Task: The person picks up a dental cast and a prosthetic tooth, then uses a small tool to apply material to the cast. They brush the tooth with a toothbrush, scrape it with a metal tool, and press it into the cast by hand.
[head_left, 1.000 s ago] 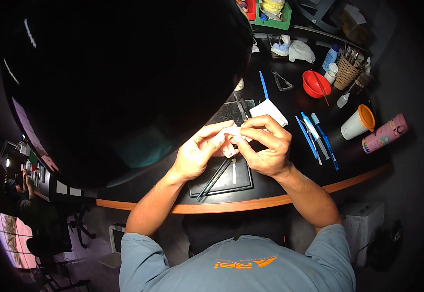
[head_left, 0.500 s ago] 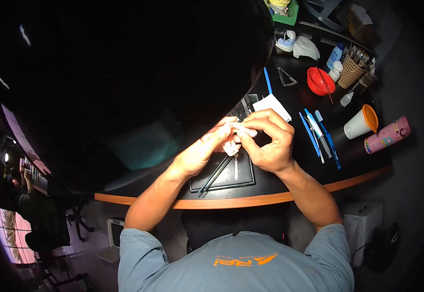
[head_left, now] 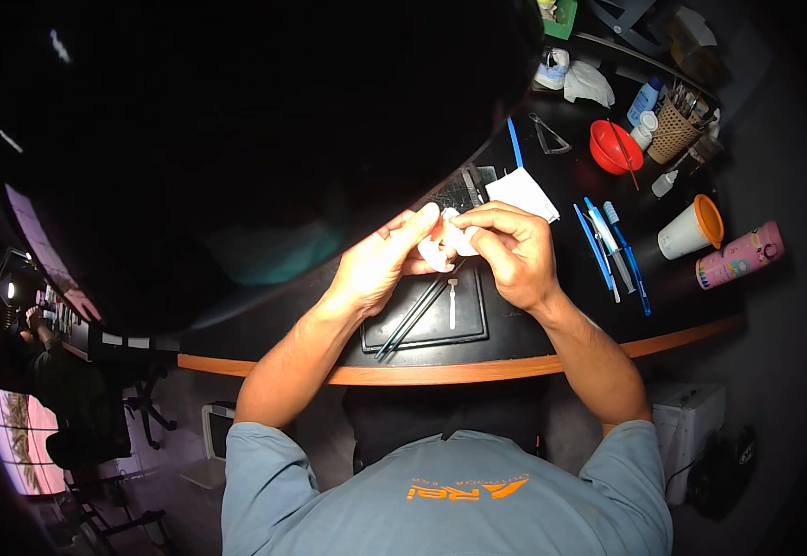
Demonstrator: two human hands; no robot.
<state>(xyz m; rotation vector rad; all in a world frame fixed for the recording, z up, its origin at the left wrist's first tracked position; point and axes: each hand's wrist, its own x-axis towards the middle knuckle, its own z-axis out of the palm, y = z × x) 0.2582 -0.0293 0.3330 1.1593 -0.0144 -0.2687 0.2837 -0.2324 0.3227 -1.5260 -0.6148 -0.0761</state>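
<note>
My left hand [head_left: 375,264] is closed on a small pale pink-and-white piece [head_left: 447,239], with the thumb along its upper side. From the right, my right hand [head_left: 517,255] pinches the same piece between thumb and fingers. The piece is overexposed, so its exact shape is hard to make out. Below the hands lies a black tray [head_left: 473,320] with dark slender sticks [head_left: 410,320] and a small pale spatula-like tool [head_left: 452,304] on it. A folded white tissue [head_left: 524,195] lies just beyond my right hand.
Blue-handled tools [head_left: 626,255], a red bowl [head_left: 610,148], an orange-lidded cup [head_left: 691,229], a pink bottle [head_left: 740,254] and a wicker brush holder [head_left: 672,132] stand to the right. A large dark shape [head_left: 236,139] covers the upper left. Another person [head_left: 56,371] sits far left.
Both hands have shifted their hold, and the piece is turned differently between them. The camera view has moved slightly. The far person's arm has changed position.
</note>
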